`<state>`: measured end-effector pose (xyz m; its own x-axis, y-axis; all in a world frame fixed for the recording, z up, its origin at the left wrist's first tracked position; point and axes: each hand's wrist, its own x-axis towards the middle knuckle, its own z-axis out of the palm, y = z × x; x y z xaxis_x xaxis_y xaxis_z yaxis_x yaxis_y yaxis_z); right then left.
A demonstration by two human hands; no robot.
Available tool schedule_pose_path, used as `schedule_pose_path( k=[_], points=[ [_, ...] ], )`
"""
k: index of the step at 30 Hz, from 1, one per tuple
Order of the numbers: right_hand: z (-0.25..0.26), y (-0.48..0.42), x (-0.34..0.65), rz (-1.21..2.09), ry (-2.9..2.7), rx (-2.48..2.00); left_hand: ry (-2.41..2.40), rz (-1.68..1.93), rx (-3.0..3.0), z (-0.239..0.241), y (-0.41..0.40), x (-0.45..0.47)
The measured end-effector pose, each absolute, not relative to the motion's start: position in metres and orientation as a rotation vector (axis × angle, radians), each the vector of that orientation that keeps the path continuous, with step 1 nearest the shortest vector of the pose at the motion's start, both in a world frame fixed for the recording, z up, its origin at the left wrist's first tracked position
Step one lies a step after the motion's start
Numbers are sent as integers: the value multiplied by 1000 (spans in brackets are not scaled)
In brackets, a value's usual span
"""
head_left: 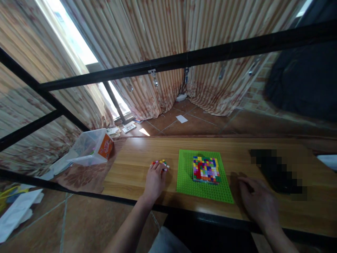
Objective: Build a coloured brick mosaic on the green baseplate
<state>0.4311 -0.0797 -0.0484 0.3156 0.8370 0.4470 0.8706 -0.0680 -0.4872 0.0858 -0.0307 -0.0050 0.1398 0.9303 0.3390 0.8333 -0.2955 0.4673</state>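
Handling the loose bricks [163, 162] well seemed to call for a light fingertip pinch, one at a time, so that the rest did not scatter across the worktop [126, 158]. The left grip [155, 178] bent down over that little pile, left of the green board [184, 182]; whether it held a brick could not be told. The right grip [259, 200] lay just beyond the board's right edge, loosely curled, partly open, nothing seen in it, apart from the multicoloured brick block [206, 170] on the board.
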Motion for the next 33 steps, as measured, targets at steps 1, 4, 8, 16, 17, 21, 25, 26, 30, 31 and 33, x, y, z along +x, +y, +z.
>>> schedule_pose_path(
  k=[1, 4, 8, 16, 17, 21, 25, 26, 30, 31, 33],
  points=[
    [-48, -80, 431, -69, -1508, -1892, 1762, 869, 2238, -7, -30, 85],
    [-48, -79, 431, -87, -1509, -1883, 1778, 881, 2231, -8, -28, 84],
    [-48, -79, 431, -87, -1521, -1872, 1765, 928, 2224, -3, -31, 89],
    [-48, -79, 430, -60, -1513, -1881, 1582, 979, 2120, 24, -26, 133],
    [-48, -79, 430, -58, -1512, -1885, 1536, 992, 2111, 27, -24, 140],
    [-48, -79, 429, -57, -1504, -1895, 1428, 1036, 2088, 32, -16, 166],
    [-49, -79, 430, -38, -1514, -1895, 1432, 980, 2068, 31, -10, 180],
    [-49, -79, 430, -35, -1511, -1898, 1443, 961, 2055, 30, -9, 181],
    [-50, -78, 431, -17, -1500, -1892, 1503, 892, 2003, 30, -7, 184],
    [-49, -78, 430, -13, -1496, -1890, 1519, 883, 1986, 30, -7, 185],
    [-49, -78, 430, -3, -1493, -1884, 1539, 887, 1941, 30, -7, 187]
  ],
)
